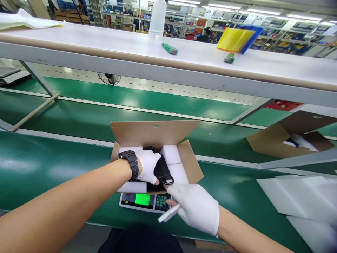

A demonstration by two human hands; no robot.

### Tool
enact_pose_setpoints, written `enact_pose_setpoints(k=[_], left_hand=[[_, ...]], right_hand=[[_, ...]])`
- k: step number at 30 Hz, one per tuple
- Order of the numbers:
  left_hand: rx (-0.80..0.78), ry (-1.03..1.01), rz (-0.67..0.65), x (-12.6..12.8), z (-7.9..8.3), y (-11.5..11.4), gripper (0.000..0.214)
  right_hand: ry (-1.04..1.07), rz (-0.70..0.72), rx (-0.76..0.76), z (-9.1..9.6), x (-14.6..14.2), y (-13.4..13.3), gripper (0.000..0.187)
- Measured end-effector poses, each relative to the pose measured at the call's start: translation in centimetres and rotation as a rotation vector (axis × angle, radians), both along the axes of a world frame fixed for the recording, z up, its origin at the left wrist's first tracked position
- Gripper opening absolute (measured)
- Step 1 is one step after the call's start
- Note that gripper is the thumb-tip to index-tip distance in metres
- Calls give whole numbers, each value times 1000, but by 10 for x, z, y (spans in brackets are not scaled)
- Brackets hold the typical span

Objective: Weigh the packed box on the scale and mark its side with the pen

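Observation:
An open cardboard box (193, 163) sits on a digital scale (126, 203) with a lit green display. Inside it are white foam blocks (171, 154) and a flat black item (163, 169) with a loop at its end. My left hand (149, 165), in a white glove with bare fingertips and a black watch at the wrist, reaches into the box and grips the black item. In its own white glove, my right hand (193, 205) is closed around a white pen-like stick (168, 213), its fingertips touching or just beside the black loop.
A green conveyor belt (65, 175) runs beneath the box. Above it, a white shelf (105, 38) holds a clear bottle (157, 19), two green cutters (170, 48) and tape rolls (234, 39). On the right are another open box (273, 140) and white foam sheets (302, 196).

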State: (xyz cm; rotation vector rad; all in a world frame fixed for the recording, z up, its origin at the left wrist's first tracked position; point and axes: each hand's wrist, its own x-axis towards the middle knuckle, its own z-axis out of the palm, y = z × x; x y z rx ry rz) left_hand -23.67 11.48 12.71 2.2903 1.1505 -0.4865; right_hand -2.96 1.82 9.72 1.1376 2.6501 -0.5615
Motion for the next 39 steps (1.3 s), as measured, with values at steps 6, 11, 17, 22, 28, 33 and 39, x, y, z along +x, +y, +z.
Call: enact_pose_setpoints(k=[6, 11, 17, 22, 28, 33, 39], left_hand=[[59, -7, -27, 0, -9, -5, 76], [107, -25, -56, -3, -21, -6, 87], [145, 27, -87, -3, -19, -6, 98], [88, 49, -25, 4, -16, -9, 108], [178, 88, 99, 19, -21, -23, 109], [169, 140, 133, 30, -26, -32, 107], [205, 150, 121, 32, -31, -34, 106]], right_hand=[[432, -43, 384, -8, 30, -19, 24], [308, -89, 317, -10, 19, -22, 32], [32, -110, -73, 12, -5, -1, 16], [-260, -38, -233, 35, -28, 24, 16], [164, -122, -265, 34, 2, 19, 25], [692, -594, 76, 34, 55, 8, 38], [769, -1051, 32, 15, 74, 12, 59]])
